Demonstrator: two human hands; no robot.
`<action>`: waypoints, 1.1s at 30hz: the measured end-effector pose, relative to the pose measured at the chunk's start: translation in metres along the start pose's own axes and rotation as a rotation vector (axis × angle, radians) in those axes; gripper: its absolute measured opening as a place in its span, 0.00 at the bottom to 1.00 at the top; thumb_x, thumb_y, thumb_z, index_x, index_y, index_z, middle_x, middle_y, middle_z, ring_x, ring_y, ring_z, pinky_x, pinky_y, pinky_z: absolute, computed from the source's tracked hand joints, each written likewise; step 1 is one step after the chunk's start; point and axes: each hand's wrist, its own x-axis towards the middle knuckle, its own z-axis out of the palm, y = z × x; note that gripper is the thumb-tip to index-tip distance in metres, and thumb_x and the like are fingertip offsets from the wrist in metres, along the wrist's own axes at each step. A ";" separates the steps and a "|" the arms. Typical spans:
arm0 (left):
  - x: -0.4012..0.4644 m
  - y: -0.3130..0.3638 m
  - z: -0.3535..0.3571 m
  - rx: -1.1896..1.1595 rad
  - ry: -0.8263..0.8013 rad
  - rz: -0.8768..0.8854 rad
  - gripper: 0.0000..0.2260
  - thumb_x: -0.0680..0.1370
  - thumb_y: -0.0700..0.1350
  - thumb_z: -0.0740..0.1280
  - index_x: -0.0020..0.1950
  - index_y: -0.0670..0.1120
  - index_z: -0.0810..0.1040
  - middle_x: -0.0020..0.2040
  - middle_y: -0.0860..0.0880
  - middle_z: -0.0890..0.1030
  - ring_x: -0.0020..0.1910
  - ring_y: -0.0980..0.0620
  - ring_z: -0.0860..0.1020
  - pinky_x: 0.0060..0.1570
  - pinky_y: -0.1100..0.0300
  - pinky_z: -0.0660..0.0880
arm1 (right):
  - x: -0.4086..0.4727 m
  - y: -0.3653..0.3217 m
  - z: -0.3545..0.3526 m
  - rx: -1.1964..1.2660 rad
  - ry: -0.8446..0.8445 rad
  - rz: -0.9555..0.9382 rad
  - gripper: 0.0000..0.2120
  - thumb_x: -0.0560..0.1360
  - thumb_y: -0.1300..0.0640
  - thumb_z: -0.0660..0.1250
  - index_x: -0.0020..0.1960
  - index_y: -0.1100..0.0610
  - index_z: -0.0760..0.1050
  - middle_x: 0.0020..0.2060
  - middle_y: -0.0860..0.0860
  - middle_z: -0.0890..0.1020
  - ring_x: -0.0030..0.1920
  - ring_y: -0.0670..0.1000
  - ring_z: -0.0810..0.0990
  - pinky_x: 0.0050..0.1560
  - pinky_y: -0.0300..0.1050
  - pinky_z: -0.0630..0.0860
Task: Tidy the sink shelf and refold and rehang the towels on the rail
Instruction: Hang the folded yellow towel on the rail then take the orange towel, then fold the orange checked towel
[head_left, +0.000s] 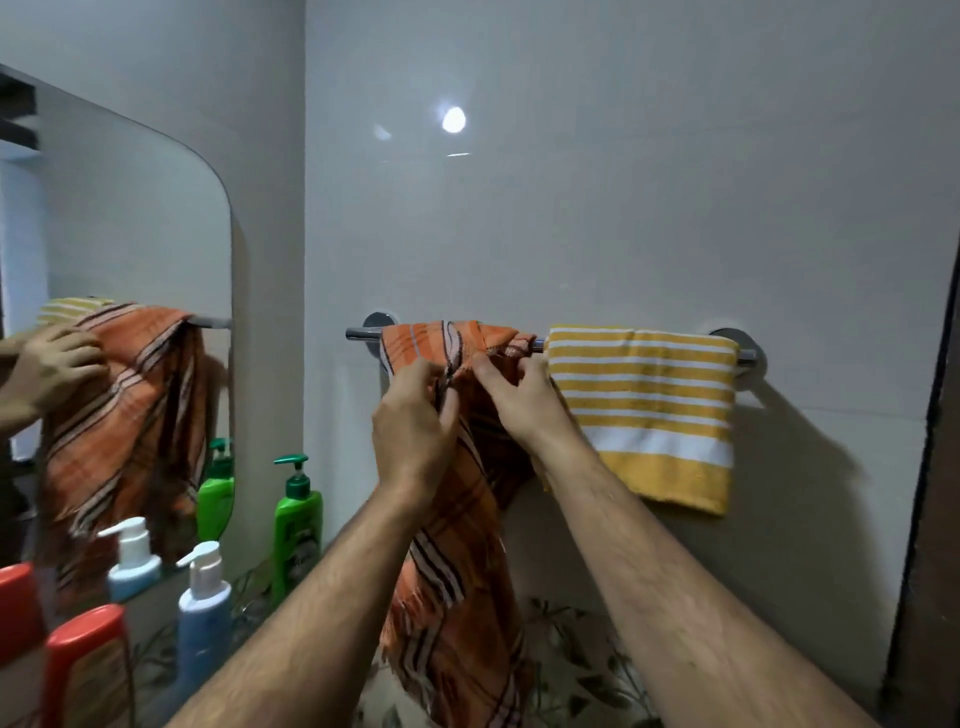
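Head view, looking forward and down: both forearms reach up to a chrome rail (540, 344) fixed on a pale tiled wall. An orange striped towel (447, 545) is draped over the left part of the rail, bunched at the top and hanging in a long, twisted fall below the hands. The left hand (413, 431) has its fingers (448, 413) curled inward, pinching a gathered fold of the orange cloth just under the rail. The right hand (519, 397) sits just beside it, thumb and fingers likewise curled and pinching the same towel's upper edge; the cloth passes between the two hands and drops beneath the left wrist. Just to the right of the right hand's fingers, a yellow-and-white striped towel (644, 410) hangs folded flat over the rail, touching or nearly touching the right wrist. Below and left of the fingers, on the sink shelf (249, 608), stand a green pump bottle (297, 525), a blue pump bottle (203, 618) and a red-capped bottle (85, 670). A mirror (130, 234) at far left reflects the orange towel and a hand.
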 end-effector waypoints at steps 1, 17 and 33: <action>-0.005 0.002 -0.003 -0.050 -0.014 0.002 0.04 0.75 0.42 0.69 0.49 0.46 0.78 0.43 0.51 0.80 0.41 0.51 0.78 0.41 0.60 0.71 | -0.002 -0.002 0.004 0.060 0.022 0.009 0.51 0.63 0.25 0.65 0.73 0.59 0.63 0.69 0.52 0.73 0.68 0.53 0.72 0.69 0.54 0.70; -0.064 0.014 -0.047 -0.927 -0.252 -0.582 0.46 0.63 0.79 0.61 0.65 0.45 0.75 0.58 0.41 0.82 0.57 0.41 0.82 0.57 0.44 0.78 | -0.096 0.013 -0.014 0.271 -0.365 -0.124 0.13 0.65 0.59 0.68 0.49 0.49 0.78 0.46 0.49 0.86 0.49 0.52 0.84 0.54 0.49 0.80; -0.239 0.095 -0.052 -0.778 0.020 -0.789 0.07 0.76 0.40 0.66 0.52 0.47 0.82 0.47 0.49 0.86 0.47 0.53 0.83 0.45 0.62 0.77 | -0.227 0.124 -0.069 0.470 -0.563 0.120 0.32 0.58 0.24 0.69 0.52 0.45 0.83 0.49 0.48 0.86 0.52 0.48 0.85 0.53 0.42 0.79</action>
